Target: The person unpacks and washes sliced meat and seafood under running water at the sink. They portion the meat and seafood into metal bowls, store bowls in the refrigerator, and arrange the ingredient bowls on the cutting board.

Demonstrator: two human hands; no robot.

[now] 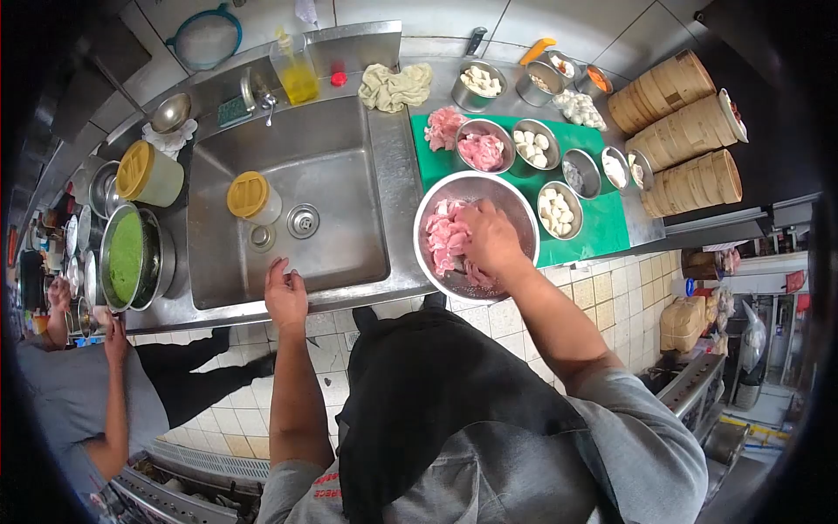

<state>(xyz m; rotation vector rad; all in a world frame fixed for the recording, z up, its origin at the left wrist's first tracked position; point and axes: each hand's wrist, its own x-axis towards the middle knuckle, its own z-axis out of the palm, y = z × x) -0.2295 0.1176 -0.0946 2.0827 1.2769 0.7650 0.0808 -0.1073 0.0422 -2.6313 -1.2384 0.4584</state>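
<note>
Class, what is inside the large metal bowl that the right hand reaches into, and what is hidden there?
Pink meat pieces lie inside the large metal bowl. The right hand covers some of the interior, and the bottom beneath the meat cannot be seen.

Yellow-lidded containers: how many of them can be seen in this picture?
2: one container in the sink, a second container to the left of it. More may be hidden at the far left.
</note>
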